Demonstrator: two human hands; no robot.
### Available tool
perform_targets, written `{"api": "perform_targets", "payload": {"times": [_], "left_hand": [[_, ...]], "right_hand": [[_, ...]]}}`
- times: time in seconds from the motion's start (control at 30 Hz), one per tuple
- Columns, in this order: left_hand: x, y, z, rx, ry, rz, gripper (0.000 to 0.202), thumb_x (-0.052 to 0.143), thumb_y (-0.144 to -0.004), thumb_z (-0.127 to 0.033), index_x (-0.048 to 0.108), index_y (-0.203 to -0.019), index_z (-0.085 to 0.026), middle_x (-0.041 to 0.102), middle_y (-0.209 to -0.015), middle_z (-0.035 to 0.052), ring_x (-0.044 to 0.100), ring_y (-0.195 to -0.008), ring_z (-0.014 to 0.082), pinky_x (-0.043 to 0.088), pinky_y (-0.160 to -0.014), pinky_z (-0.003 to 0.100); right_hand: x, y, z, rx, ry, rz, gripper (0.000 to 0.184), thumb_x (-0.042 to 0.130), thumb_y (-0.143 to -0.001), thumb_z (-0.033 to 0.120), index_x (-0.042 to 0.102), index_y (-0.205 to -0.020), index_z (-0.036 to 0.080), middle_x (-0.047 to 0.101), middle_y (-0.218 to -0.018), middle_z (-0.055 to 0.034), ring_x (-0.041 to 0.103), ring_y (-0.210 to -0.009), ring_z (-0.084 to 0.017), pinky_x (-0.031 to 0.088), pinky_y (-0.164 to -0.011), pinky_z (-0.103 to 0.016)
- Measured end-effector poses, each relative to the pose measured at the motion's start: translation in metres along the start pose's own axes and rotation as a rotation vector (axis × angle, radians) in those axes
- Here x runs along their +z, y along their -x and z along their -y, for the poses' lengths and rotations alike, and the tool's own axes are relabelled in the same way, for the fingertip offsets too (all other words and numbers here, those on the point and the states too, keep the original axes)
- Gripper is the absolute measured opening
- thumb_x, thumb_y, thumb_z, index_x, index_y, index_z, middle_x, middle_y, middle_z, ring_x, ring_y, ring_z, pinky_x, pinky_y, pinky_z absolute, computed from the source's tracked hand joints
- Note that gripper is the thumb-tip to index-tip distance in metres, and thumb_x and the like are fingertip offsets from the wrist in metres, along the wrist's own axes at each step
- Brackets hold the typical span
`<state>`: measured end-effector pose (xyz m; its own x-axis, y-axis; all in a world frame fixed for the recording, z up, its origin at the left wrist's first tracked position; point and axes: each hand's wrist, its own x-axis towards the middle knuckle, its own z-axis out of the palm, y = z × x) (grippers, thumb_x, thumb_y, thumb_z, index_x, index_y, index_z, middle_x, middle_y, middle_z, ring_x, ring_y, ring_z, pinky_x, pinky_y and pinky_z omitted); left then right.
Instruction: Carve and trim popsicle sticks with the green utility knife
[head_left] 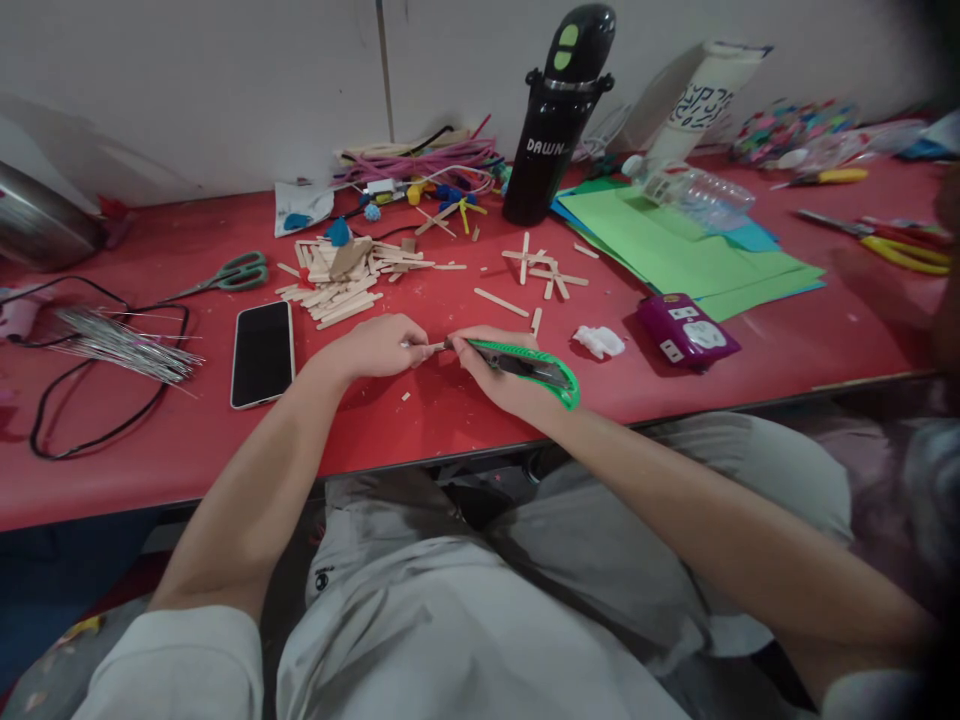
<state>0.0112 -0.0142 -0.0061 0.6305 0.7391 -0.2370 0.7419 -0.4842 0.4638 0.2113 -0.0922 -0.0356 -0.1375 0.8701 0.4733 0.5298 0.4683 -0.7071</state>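
Note:
My right hand [499,372] is closed round a green utility knife [534,365], its tip pointing left. My left hand [379,345] pinches a short wooden craft stick [429,347] flat against the red table [450,420]; the knife tip meets the stick's end between the two hands. Small wood chips lie on the table around them. A heap of wooden sticks [341,280] lies just behind my left hand, and more loose sticks [544,268] lie behind my right hand.
A black phone [262,352] lies left of my left hand, with green scissors [229,276], a black cable [97,400] and silver wires further left. A black bottle [556,120], green paper [675,250], a purple power strip [686,330] and a crumpled white scrap [598,341] sit to the right.

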Motion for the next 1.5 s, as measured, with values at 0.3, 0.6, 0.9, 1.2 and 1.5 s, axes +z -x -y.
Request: {"api": "perform_targets", "payload": {"times": [0.3,0.6,0.9,1.2,1.5], "left_hand": [[-0.002,0.001,-0.002,-0.003,0.0,0.009,0.033,0.048,-0.084,-0.045,0.059,-0.067,-0.019,0.051,-0.057,-0.0007,0.037,-0.053,0.0113,0.027,-0.053,0.028],[-0.001,-0.001,0.0,0.012,0.013,0.011,0.033,0.048,-0.084,-0.044,0.063,-0.07,-0.018,0.053,-0.058,-0.0002,0.038,-0.052,0.0114,0.027,-0.052,0.028],[-0.002,0.001,-0.003,0.0,0.019,0.016,0.032,0.049,-0.083,-0.043,0.059,-0.065,-0.019,0.048,-0.056,-0.0009,0.038,-0.053,0.0119,0.027,-0.055,0.029],[0.001,-0.001,-0.001,0.021,0.002,-0.003,0.033,0.049,-0.084,-0.044,0.059,-0.066,-0.018,0.051,-0.057,0.0001,0.04,-0.053,0.0118,0.027,-0.054,0.029],[0.0,0.001,-0.002,0.023,-0.005,-0.009,0.036,0.048,-0.085,-0.046,0.062,-0.068,-0.018,0.053,-0.057,0.0005,0.038,-0.052,0.0113,0.026,-0.054,0.029]], "right_hand": [[0.002,-0.002,0.001,0.028,-0.069,-0.024,0.021,0.055,-0.094,0.038,0.068,-0.089,0.022,0.075,-0.081,-0.0019,0.071,-0.074,-0.017,0.057,-0.075,-0.03],[0.0,-0.002,0.003,0.009,-0.03,-0.009,0.02,0.054,-0.094,0.037,0.067,-0.091,0.022,0.075,-0.083,-0.0035,0.071,-0.077,-0.017,0.057,-0.076,-0.03],[0.006,0.0,-0.006,-0.034,-0.058,-0.039,0.022,0.054,-0.094,0.038,0.07,-0.09,0.022,0.076,-0.086,-0.0024,0.071,-0.076,-0.017,0.058,-0.075,-0.03],[0.006,0.001,-0.006,-0.057,-0.037,-0.034,0.021,0.054,-0.094,0.035,0.07,-0.087,0.023,0.076,-0.083,-0.0015,0.07,-0.074,-0.017,0.057,-0.073,-0.03],[0.003,0.002,-0.001,-0.029,-0.03,-0.028,0.021,0.054,-0.094,0.035,0.068,-0.086,0.021,0.075,-0.08,-0.0021,0.07,-0.072,-0.016,0.055,-0.072,-0.028]]}}
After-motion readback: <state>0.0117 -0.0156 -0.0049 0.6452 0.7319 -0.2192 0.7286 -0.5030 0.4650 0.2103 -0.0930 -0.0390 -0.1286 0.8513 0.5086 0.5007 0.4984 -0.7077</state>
